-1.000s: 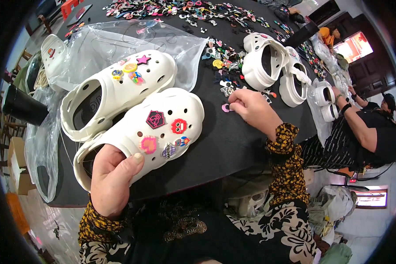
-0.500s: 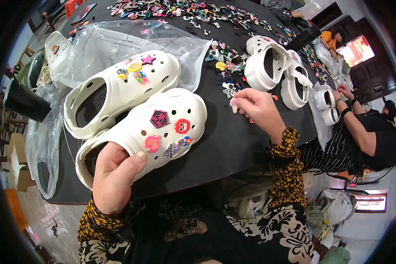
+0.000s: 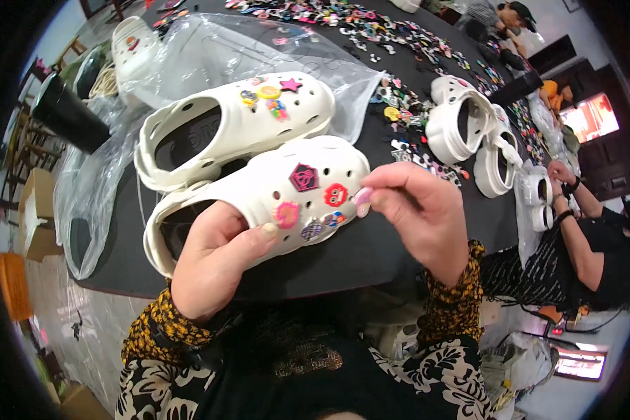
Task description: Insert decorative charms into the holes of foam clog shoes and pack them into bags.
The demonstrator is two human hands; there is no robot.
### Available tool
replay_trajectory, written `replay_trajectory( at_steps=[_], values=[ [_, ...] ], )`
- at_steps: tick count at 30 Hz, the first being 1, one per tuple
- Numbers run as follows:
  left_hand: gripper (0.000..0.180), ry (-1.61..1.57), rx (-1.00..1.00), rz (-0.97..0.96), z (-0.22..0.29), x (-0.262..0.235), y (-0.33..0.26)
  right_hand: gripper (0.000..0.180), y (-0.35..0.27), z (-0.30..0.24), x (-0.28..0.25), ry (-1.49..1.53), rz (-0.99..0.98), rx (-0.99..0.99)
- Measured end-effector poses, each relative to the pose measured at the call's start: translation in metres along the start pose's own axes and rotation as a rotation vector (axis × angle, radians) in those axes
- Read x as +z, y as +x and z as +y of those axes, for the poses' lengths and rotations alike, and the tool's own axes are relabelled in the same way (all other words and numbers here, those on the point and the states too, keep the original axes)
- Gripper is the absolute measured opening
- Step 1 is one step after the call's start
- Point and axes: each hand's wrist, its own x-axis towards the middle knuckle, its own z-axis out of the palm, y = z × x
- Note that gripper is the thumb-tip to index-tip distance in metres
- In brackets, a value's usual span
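Note:
My left hand [image 3: 217, 262] grips the nearer white clog [image 3: 262, 182], its fingers inside the foot opening and the thumb over the rim. Several charms sit in that clog's holes, among them a black-and-pink pentagon [image 3: 304, 178], a red fuzzy-edged face [image 3: 336, 195] and a pink flower-like one [image 3: 286, 215]. Between the thumb and forefinger of my right hand [image 3: 423, 224] is a small pink-and-white charm [image 3: 362, 201], beside the clog's toe. Just beyond lies the other white clog [image 3: 315, 115], decorated with a pink star [image 3: 290, 85], a lemon slice and other charms.
Loose colourful charms [image 3: 397, 115] spread over the black table [image 3: 392, 269]. White clogs [image 3: 449, 143] stand at the right, another [image 3: 134, 49] at the far left. Clear plastic bags [image 3: 189, 52] lie behind. A black cylinder [image 3: 70, 115] is at left. Co-workers [image 3: 581, 259] sit along the right.
My right hand has brought the pink-and-white charm from near the pile leftward to the nearer clog's toe. My left hand keeps its hold. The whole view has shifted somewhat.

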Motion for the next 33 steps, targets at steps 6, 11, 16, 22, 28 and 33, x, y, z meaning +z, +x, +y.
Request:
replay_trajectory(
  at_steps=[6, 11, 16, 22, 28, 33],
  values=[
    [0.043, -0.043, -0.01, -0.02, 0.002, 0.002, -0.002, 0.019, 0.011, -0.002, 0.032, -0.383, -0.056, -0.378],
    [0.04, -0.003, -0.032, -0.006, 0.002, -0.001, -0.002, 0.026, 0.009, 0.001, 0.043, -0.6, -0.014, -0.42],
    [0.04, -0.031, -0.027, -0.013, 0.001, -0.001, -0.001, 0.028, 0.003, 0.021, 0.051, -0.722, 0.186, -0.626],
    [0.04, -0.029, -0.012, -0.011, 0.002, 0.0, -0.001, 0.03, -0.004, 0.023, 0.054, -0.773, 0.187, -0.683],
    [0.041, -0.039, -0.021, -0.017, 0.003, 0.001, 0.0, 0.031, -0.011, 0.021, 0.054, -0.823, 0.169, -0.651],
    [0.041, -0.031, -0.02, -0.021, 0.003, 0.0, 0.001, 0.034, -0.008, 0.027, 0.052, -0.708, 0.198, -0.628]
  ],
)
